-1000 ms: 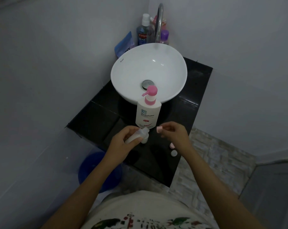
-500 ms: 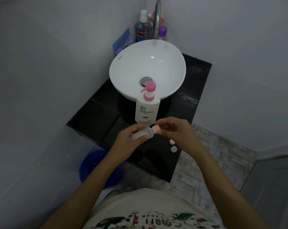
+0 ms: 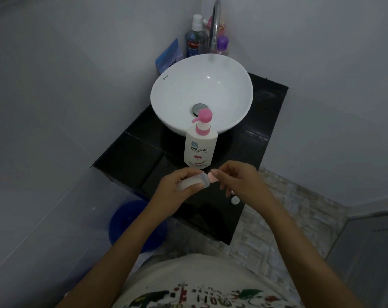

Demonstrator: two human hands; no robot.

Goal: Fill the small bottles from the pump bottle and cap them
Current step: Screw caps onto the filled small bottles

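Observation:
A white pump bottle (image 3: pixel 200 150) with a pink pump head stands on the black counter (image 3: pixel 130 156), just in front of the basin. My left hand (image 3: pixel 177 190) holds a small clear bottle (image 3: pixel 189 182) of white liquid, tilted on its side with its neck pointing right. My right hand (image 3: pixel 237 181) pinches a pink cap (image 3: pixel 213 178) that sits against the bottle's neck. Another small white-topped bottle (image 3: pixel 235 200) stands on the counter under my right hand. Something pink next to it is mostly hidden by my fingers.
A white bowl basin (image 3: pixel 177 96) with a chrome tap (image 3: pixel 216 23) fills the back of the counter. Mouthwash (image 3: pixel 195 43), a purple bottle (image 3: pixel 222 45) and a blue pouch (image 3: pixel 168 56) stand behind it. A blue bucket (image 3: pixel 126 223) sits on the floor under the counter's left edge.
My right hand has brought the pink cap from a small gap away up onto the neck of the small bottle. Both hands have risen slightly toward the pump bottle.

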